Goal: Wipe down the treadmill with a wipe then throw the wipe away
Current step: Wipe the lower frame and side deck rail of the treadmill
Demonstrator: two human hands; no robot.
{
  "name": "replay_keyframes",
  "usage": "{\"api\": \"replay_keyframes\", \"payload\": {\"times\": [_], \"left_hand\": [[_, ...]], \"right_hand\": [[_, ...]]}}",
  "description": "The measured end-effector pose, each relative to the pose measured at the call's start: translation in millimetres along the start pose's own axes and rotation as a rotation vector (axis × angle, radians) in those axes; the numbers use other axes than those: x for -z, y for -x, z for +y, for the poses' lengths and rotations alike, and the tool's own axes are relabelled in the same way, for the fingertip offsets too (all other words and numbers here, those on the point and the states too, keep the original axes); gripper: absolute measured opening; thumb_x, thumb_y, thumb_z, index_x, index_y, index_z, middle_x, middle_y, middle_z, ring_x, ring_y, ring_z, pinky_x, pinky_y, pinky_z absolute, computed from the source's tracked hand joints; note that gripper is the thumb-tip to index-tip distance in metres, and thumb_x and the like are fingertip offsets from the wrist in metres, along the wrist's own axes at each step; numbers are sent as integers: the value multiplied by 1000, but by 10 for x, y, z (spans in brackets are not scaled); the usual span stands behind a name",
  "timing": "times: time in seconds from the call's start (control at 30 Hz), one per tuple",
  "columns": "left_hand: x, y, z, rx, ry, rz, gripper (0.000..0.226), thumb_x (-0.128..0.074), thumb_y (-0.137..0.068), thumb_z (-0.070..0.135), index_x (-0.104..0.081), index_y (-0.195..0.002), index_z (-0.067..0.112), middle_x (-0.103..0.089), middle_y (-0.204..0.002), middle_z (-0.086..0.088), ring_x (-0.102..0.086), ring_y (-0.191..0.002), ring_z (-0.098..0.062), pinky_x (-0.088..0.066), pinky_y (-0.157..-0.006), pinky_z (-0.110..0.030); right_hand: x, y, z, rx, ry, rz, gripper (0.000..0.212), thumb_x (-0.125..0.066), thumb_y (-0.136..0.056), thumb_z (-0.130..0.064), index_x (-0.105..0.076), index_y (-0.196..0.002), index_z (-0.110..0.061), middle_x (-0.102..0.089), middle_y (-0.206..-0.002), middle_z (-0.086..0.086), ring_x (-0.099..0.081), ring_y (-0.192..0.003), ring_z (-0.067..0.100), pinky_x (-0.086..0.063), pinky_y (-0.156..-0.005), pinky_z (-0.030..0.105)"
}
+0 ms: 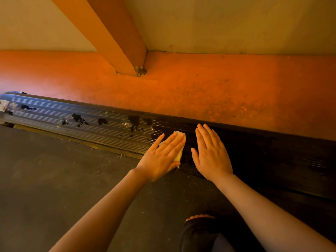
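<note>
Ribbed side rail (76, 122): left hand (161, 157) presses wipe (179, 153).

Wipe pressed flat on the treadmill side rail

A pale, crumpled wipe (179, 151) is held flat against the treadmill's ribbed black side rail (81, 122), mostly covered by a hand so that only its far corner and right edge are seen. The rail is laid along the grey running belt (54, 179). To the left of the wipe the rail is dusty grey with dark blotches; to the right it is seen uniformly dark.
</note>
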State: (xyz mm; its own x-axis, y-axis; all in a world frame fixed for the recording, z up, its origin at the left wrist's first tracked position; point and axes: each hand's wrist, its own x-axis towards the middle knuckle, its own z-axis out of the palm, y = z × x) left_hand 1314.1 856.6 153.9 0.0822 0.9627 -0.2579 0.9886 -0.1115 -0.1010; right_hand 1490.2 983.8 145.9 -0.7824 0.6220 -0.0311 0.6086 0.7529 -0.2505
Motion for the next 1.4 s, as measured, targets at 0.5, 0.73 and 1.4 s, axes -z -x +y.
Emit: {"api": "replay_keyframes", "payload": {"times": [0.5, 0.73, 1.4], "left_hand": [[-13, 0, 201, 133, 46, 13, 73, -19, -101, 56, -10, -158, 11, -7, -166, -10, 1, -153, -25, -1, -123, -47], [-12, 201, -65, 234, 168, -33, 68, -6, -105, 54, 3, -159, 15, 6, -167, -5, 8, -153, -19, 1, -123, -45], [-22, 212, -78, 434, 298, -33, 66, -6, -104, 53, 12, -157, 17, 13, -165, -3, 18, -151, -15, 13, -121, -32]], "right_hand": [[25, -9, -18, -7, 31, -10, 64, -29, -97, -39, -42, -146, 0, -42, -152, 20, -39, -142, 34, -34, -113, 45], [35, -6, -14, 3, 23, -5, 63, -35, -96, -39, -44, -145, 1, -42, -152, 20, -39, -141, 34, -38, -112, 47], [55, -14, -28, -33, -15, -42, 63, -42, -94, -39, -47, -144, -1, -45, -150, 18, -43, -140, 34, -37, -110, 45]]}}
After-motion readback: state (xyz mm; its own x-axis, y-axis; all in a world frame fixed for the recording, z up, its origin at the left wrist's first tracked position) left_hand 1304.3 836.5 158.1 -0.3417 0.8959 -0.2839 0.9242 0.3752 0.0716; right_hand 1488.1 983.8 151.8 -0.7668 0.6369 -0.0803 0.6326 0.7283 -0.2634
